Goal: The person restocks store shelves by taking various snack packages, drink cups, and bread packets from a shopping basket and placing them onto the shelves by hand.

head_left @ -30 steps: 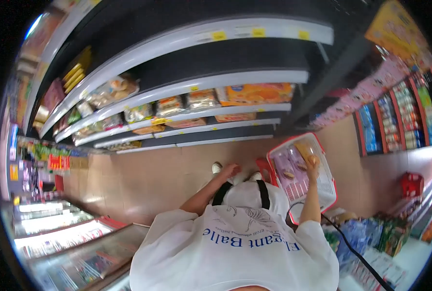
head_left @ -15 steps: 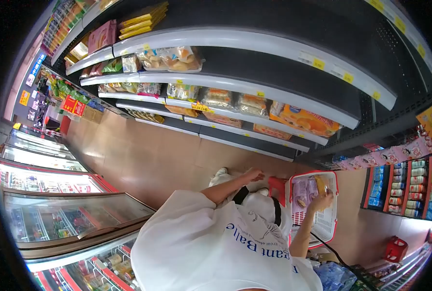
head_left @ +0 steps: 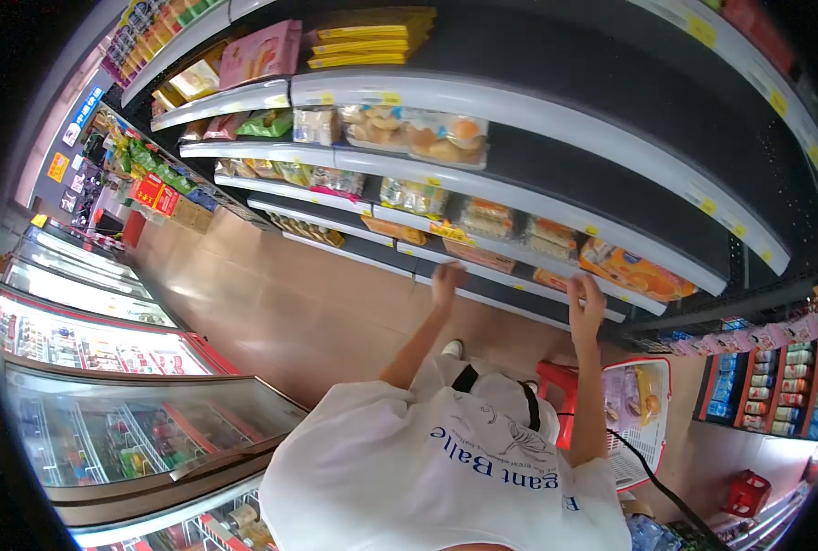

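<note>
My left hand [head_left: 445, 283] is raised in front of the lower shelves, its fingers apart and holding nothing. To its right, my right hand [head_left: 587, 308] is up near the packaged bread [head_left: 550, 237] and an orange package [head_left: 634, 269]; its fingers are loosely bent and apart, with nothing seen between them. Beside my right forearm a white shopping basket [head_left: 662, 422] with a red rim stands on the floor. Purple packages [head_left: 622, 390] and a yellow package [head_left: 648, 397] lie inside it.
Dark shelves with white edges [head_left: 519, 99] curve across the front, bearing bagged buns [head_left: 415, 133] and yellow packets [head_left: 363, 41]. Glass-topped freezers [head_left: 142, 432] stand at the left. A red basket [head_left: 748, 494] is on the floor at the right, below shelves of cans [head_left: 765, 390].
My right hand has left the yellow package in the basket and risen toward the shelves. My left hand has also moved up toward them. The view has turned, showing more of the left shelves.
</note>
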Demonstrator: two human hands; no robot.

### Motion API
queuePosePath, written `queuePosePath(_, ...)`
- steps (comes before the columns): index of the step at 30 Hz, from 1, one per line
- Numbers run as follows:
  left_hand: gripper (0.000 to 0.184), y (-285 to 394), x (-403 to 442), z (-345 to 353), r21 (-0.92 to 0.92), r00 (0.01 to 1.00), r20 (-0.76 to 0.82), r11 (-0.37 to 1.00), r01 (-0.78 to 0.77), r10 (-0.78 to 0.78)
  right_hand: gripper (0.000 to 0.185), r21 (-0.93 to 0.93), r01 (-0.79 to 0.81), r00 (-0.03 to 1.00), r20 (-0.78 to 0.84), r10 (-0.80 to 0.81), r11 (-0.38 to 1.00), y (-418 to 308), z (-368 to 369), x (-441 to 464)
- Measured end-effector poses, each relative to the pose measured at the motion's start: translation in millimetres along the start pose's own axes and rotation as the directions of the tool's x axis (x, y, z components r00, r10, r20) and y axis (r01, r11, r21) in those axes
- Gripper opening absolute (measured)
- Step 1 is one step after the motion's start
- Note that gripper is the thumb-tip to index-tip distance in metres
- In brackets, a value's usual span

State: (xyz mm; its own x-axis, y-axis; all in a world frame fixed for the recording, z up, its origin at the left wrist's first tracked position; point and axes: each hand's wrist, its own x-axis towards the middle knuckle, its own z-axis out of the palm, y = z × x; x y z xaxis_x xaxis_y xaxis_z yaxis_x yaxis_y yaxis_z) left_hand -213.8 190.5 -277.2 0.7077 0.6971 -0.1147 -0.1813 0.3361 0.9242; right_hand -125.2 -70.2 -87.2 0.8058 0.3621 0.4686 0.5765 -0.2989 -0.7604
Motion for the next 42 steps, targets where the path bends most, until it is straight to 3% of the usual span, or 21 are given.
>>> queuePosePath(1,0.018,41,18,-8,0.074,0.994,-0.089,0.996,-0.055,0.062,0.010,0.022,-0.014,1.000,0.026,0.014,1.000,-26,13,21)
queuePosePath(2,0.017,77,35,-15,0.171,0.953,-0.179,0.962,-0.215,0.245,0.008,0.042,-0.031,0.998,0.052,0.029,0.999,-48,26,40)
queuePosePath(3,0.015,117,53,-27,0.309,0.912,-0.054,0.875,-0.372,0.407,0.008,0.069,0.113,0.993,0.027,-0.115,0.991,-60,41,60)
queuePosePath(4,0.014,137,78,-42,0.437,0.871,-0.153,0.823,-0.364,0.467,0.008,0.089,0.257,0.966,-0.002,-0.257,0.962,-69,56,79)
queuePosePath(6,0.020,218,100,-39,0.506,0.747,-0.062,0.666,-0.548,0.662,0.012,0.120,0.146,0.989,-0.039,-0.142,0.982,-86,86,105)
queuePosePath(9,0.030,298,128,-38,0.651,0.655,0.071,0.462,-0.602,0.752,0.022,0.036,0.247,0.967,-0.070,-0.244,0.968,-113,120,139)
queuePosePath(13,0.033,343,157,-25,0.743,0.513,0.228,0.193,-0.641,0.827,0.036,0.073,0.107,0.989,-0.114,-0.098,0.992,-109,161,167)
queuePosePath(16,0.029,343,188,-27,0.700,0.540,0.239,0.242,-0.672,0.807,0.040,0.059,0.018,0.997,-0.081,-0.014,0.998,-115,165,181)
queuePosePath(17,0.020,346,190,-24,0.665,0.623,0.236,0.344,-0.663,0.746,0.041,0.049,-0.029,0.998,-0.054,0.031,0.998,-118,163,184)
queuePosePath(18,0.020,347,195,-24,0.658,0.626,0.242,0.349,-0.668,0.742,0.041,0.042,-0.035,0.997,-0.062,0.037,0.999,-116,162,189)
queuePosePath(20,0.021,349,203,-27,0.775,0.560,0.348,0.106,-0.624,0.752,0.041,-0.062,-0.089,0.994,0.051,0.092,0.994,-109,158,195)
queuePosePath(24,0.022,345,210,-20,0.673,0.599,0.244,0.312,-0.671,0.762,0.037,0.161,-0.103,0.991,-0.064,0.115,0.982,-103,152,199)
queuePosePath(27,0.025,342,213,-19,0.674,0.578,0.311,0.253,-0.694,0.754,0.021,0.642,-0.283,0.870,-0.141,0.472,0.713,-107,133,200)
queuePosePath(30,0.027,343,206,-15,0.604,0.686,0.358,0.403,-0.687,0.633,0.019,0.740,-0.204,0.900,-0.116,0.421,0.641,-100,105,185)
queuePosePath(31,0.028,348,193,-10,0.517,0.725,0.334,0.527,-0.675,0.602,0.021,0.802,-0.280,0.842,-0.059,0.537,0.528,-107,96,176)
queuePosePath(32,0.029,349,185,-7,0.421,0.765,0.313,0.640,-0.643,0.562,0.021,0.800,-0.280,0.835,-0.070,0.545,0.531,-100,92,170)
queuePosePath(33,0.029,344,186,-6,0.255,0.795,0.319,0.761,-0.596,0.516,0.020,0.815,-0.180,0.861,-0.140,0.489,0.551,-89,86,163)
queuePosePath(34,0.029,345,178,-1,0.250,0.797,0.327,0.767,-0.591,0.507,0.019,0.820,-0.079,0.878,-0.212,0.429,0.566,-80,79,156)
queuePosePath(36,0.022,353,148,9,0.000,0.890,0.257,0.921,-0.389,0.376,0.017,0.836,-0.073,0.873,-0.211,0.440,0.544,-77,66,140)
queuePosePath(38,0.020,342,133,11,-0.010,0.864,0.322,0.913,-0.407,0.388,0.021,0.847,-0.122,0.833,-0.197,0.517,0.518,-90,55,117)
queuePosePath(42,0.020,321,84,34,-0.102,0.920,0.326,0.976,-0.192,0.215,0.017,0.828,-0.170,0.742,-0.250,0.623,0.535,-93,47,69)
